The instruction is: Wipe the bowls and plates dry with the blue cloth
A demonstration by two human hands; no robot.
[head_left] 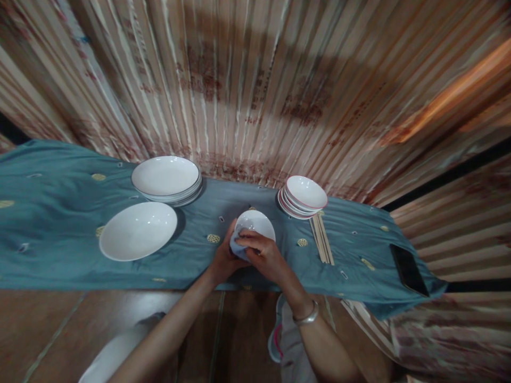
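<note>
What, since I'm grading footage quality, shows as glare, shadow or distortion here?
Head view: pinpoint glare on the wide, glossy white bowl; head view: broad shadow across the pleated beige patterned curtain; head view: curtain stretched and smeared toward the right edge.

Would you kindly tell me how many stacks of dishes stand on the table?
2: the plate stack, at the back left behind the large bowl, and the bowl stack, at the back right by the chopsticks.

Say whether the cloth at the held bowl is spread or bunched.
Bunched, as far as it shows: the cloth gathers at the near-left side of the bowl, under the right hand, which hides some of it.
</note>
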